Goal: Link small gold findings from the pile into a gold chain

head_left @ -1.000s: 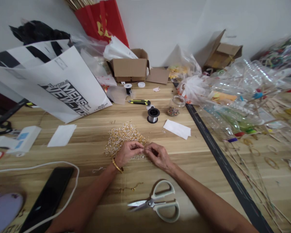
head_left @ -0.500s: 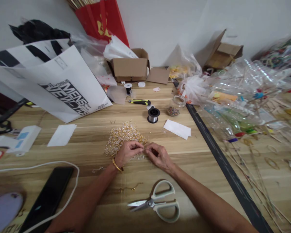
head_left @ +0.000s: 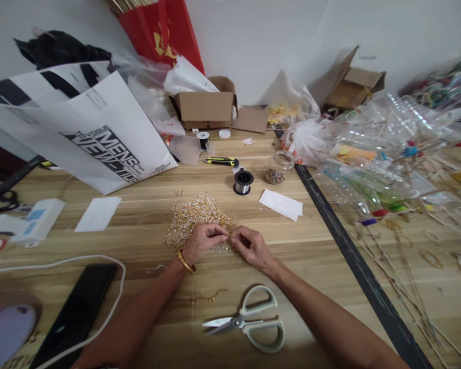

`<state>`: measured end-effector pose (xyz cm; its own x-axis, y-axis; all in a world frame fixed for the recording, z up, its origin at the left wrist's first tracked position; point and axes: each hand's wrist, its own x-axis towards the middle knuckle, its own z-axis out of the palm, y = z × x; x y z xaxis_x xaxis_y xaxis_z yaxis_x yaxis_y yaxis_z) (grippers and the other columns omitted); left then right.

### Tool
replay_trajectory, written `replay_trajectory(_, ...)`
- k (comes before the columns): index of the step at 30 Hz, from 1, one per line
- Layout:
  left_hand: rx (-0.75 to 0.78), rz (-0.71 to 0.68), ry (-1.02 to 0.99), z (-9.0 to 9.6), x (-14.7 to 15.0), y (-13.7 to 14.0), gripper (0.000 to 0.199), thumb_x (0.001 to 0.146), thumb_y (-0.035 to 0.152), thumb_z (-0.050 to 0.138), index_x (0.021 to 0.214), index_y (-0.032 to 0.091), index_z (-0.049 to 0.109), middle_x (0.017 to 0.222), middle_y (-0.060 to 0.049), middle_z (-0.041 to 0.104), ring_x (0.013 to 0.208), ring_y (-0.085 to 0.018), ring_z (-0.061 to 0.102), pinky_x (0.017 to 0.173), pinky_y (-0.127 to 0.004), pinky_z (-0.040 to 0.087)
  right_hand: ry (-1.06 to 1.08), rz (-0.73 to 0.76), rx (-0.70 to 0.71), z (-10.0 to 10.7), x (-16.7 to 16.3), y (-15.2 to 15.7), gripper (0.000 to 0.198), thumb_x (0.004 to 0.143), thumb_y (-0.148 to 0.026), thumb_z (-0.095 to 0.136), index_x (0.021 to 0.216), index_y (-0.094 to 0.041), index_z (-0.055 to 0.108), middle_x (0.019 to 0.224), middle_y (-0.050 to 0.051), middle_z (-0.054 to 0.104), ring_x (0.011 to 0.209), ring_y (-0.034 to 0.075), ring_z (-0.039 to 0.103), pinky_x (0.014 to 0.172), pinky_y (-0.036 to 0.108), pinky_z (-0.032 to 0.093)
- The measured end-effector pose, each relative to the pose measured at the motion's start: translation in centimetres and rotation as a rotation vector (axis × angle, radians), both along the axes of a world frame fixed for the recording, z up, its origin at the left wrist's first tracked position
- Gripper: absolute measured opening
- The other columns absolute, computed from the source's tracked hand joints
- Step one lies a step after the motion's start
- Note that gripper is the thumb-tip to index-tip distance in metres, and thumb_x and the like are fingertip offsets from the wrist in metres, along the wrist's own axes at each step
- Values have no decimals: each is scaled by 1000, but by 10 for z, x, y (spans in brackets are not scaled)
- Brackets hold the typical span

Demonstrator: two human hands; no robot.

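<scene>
At the middle of the wooden table (head_left: 138, 241), a heap of gold and clear beads (head_left: 197, 216) lay just beyond both hands. The left hand (head_left: 203, 242) and the right hand (head_left: 249, 247) met fingertip to fingertip at the near edge of the heap, each pinched shut on something too small to make out, probably a bead or a fine strand. Judged progress: early or midway; most of the heap sat loose, and only a short gold piece (head_left: 207, 297) lay apart, nearer the body. No finished length was visible.

Scissors (head_left: 249, 323) lay near the forearms, blades closed. Beyond the heap stood a spool of thread (head_left: 243, 182), a small jar of beads (head_left: 277, 169) and a yellow utility knife (head_left: 221, 162). A white slip of paper (head_left: 281, 204) lay to the right, another (head_left: 98, 214) to the left. A phone (head_left: 77, 312) and white cable (head_left: 61, 264) occupied the near left.

Room: white wall, printed shopping bag (head_left: 84, 128), cardboard box (head_left: 205, 108), clear plastic clutter (head_left: 388, 138) along the right side.
</scene>
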<state>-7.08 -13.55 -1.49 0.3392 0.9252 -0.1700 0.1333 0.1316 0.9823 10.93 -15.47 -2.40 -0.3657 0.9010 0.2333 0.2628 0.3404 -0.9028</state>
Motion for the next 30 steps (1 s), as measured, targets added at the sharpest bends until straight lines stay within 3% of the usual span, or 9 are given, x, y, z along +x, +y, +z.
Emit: replay_trajectory(30,10,13,-14,-1,0,0,17,65,25,71,74,11,66,66,-3,67,60,-12,59,61,-23,50,-8,-11,10,-1,-1,1,17,85,-28,50,75,-16,56,60,-1,48,52,11,42,48,21,33)
